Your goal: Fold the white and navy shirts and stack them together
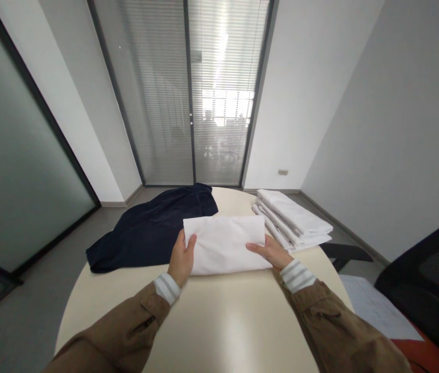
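So off to the left of the left hand there's a dark navy blue fabric garment (151,228) spread out loose on the round cream tabletop (219,321), reaching back toward the far edge. Its near edge sits just beside the left hand's knuckles.

Left hand (181,259) is gripping the left end of a folded white rectangular cloth (225,243), thumb on top of the fabric and the rest of the fingers tucked around the edge, so it's pinched on there. The cloth lies flat on the table, stretched right between both hands.

Right hand (272,251) is on the cloth's right end, fingers laid flat on top and pointing left. Can't really tell if it's pinching the edge or just pressing down. Hands are well apart, one per end.

Past the right hand, a bit further back, there's a stack of folded white cloths (293,220), near the held one. Both brown jacket sleeves with striped grey cuffs (295,274) come in from the bottom.
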{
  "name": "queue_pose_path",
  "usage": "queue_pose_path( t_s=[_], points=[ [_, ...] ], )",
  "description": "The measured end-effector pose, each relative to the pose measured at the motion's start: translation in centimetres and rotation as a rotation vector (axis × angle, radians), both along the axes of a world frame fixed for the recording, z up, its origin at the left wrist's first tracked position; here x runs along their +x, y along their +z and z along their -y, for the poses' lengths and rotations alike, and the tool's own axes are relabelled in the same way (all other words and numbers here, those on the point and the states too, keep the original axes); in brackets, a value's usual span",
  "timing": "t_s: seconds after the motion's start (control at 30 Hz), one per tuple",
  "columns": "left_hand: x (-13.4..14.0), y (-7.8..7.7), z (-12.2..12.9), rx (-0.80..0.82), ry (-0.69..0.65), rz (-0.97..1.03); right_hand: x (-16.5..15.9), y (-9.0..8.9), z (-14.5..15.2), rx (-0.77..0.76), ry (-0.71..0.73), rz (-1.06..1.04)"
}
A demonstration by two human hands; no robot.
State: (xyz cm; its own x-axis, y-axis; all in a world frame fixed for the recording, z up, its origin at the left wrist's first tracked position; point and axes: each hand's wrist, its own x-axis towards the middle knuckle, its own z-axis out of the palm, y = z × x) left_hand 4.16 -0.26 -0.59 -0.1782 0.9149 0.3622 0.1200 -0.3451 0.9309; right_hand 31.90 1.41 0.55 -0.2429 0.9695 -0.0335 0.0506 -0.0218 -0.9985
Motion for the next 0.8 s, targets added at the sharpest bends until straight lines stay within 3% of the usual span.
queue_pose_path(
  t_s=[0.27, 0.4, 0.5, 0.63, 0.8],
  points=[
    [-0.2, -0.5, -0.3, -0.114, 0.028, 0.163, 0.6, 1.2, 0.5, 0.094, 0.01, -0.115],
    [-0.4, -1.3, -0.5, -0.27, -0.142, 0.311, 1.7, 3.6, 1.0, 0.123, -0.054, -0.088],
    [-0.5, -1.8, -0.5, -0.389, -0.225, 0.344, 2.9, 5.9, 1.1, 0.176, -0.164, -0.092],
    [-0.5, -2.2, -0.4, -0.368, -0.281, 0.289, 4.9, 8.7, 0.2, 0.314, -0.372, -0.199],
    [-0.5, -2.3, -0.3, -0.384, -0.282, 0.303, 8.1, 9.7, -2.3, 0.425, -0.671, -0.444]
  ],
)
